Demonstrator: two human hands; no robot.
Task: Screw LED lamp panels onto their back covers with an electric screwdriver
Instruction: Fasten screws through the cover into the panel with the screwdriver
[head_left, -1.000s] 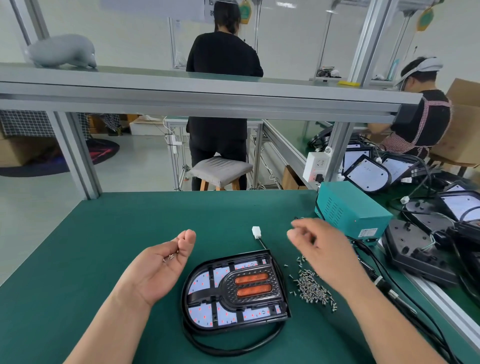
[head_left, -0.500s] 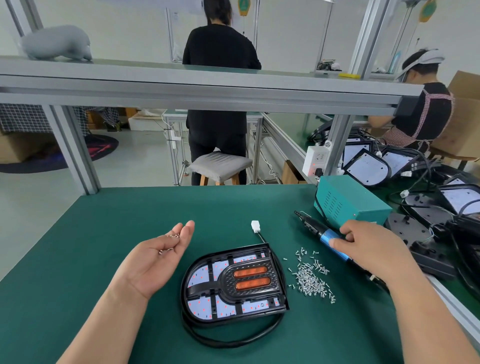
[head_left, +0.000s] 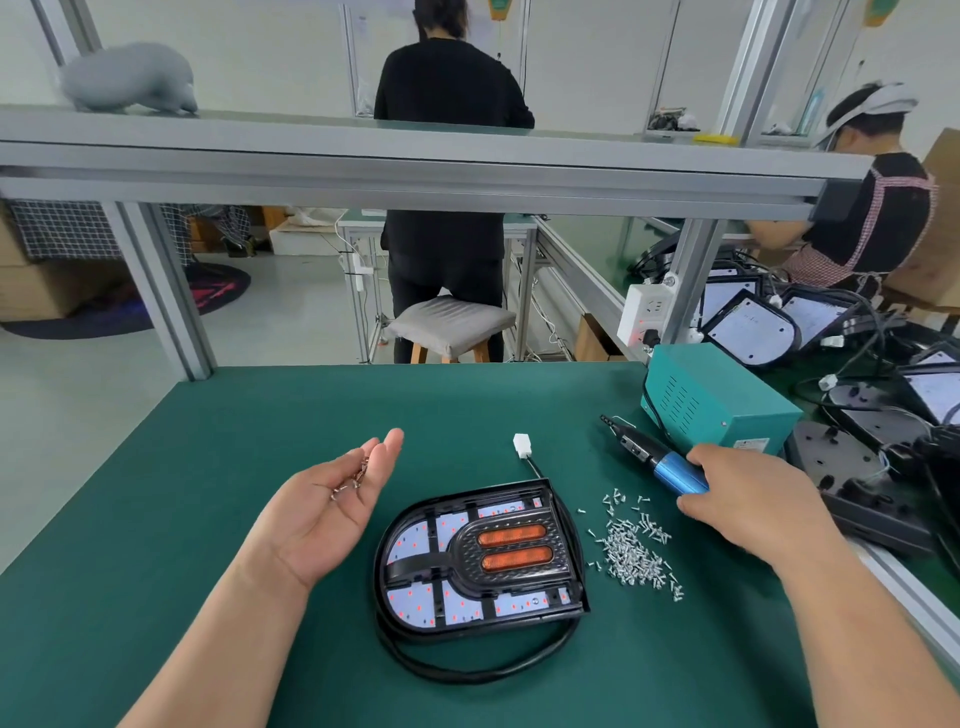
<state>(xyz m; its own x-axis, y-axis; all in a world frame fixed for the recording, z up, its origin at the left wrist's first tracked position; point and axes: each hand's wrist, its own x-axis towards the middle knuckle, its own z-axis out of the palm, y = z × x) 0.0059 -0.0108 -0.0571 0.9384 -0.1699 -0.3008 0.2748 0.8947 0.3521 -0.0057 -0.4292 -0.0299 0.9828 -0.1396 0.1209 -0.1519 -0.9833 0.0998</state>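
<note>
right grip (head_left: 748, 506) curls its fingers round the blue barrel of the electric screwdriver (head_left: 670, 465). the tool's black tip points away and to the left, and it lies just in front of the teal power box (head_left: 717, 410). i cannot tell whether the tool rests on the green tabletop (head_left: 156, 571) or is raised a little off it. left grip (head_left: 327, 514) is released, palm up with the fingers nearly straight, and a few small screws (head_left: 353, 478) lie loose across the fingers.

between the two arms the led lamp panel (head_left: 480, 558) lies flat on the tabletop, seated in its black back cover (head_left: 563, 545) with the rounded end to the left. two orange strips glow in its middle and small red dots show on the white sections. a black cable (head_left: 483, 670) loops round the near edge of the cover. a thin lead runs from the far corner to a white connector (head_left: 521, 446) lying on the tabletop. a loose pile of silver screws (head_left: 636, 551) sits just right of the cover, near the right grip.

to the far right, more lamp panels (head_left: 748, 330) and dark covers lie among cables. a white socket strip (head_left: 647, 314) hangs on the frame post. a grey plush animal (head_left: 130, 78) sits on the upper shelf (head_left: 415, 150). beyond it a person in black (head_left: 449, 88) stands behind a cushioned stool (head_left: 449, 325), and another person (head_left: 883, 218) works at the right.
</note>
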